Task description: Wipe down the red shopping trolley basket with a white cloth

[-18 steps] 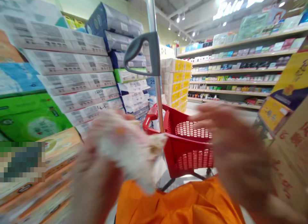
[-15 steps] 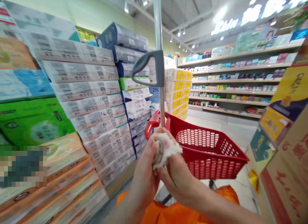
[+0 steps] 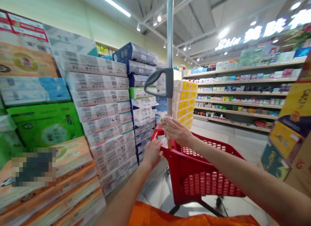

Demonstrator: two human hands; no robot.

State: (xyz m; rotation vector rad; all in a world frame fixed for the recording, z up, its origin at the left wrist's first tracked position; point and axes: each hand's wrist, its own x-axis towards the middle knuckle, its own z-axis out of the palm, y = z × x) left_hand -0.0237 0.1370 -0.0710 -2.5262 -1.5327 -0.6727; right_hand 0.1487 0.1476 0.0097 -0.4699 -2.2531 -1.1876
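Note:
A red plastic shopping cart stands in front of me, with a metal pole rising from its handle end. My left hand is closed on the red frame just below the handle. Higher up, my right hand presses around the lower part of the pole with its fingers together. A small pale edge of the cloth shows at its fingertips; the rest of the cloth is hidden under the hand. A grey loop grip is fixed to the pole above both hands.
Tall stacks of wrapped tissue packs stand close on the left. Boxes are piled at the right. Behind the cart are yellow-and-white packs and long product shelves. Orange fabric is low in front of me.
My hands, which were together on the white cloth, have parted. The left has moved down onto the cart frame, and the right has gone up to the pole with the cloth. The view has shifted slightly.

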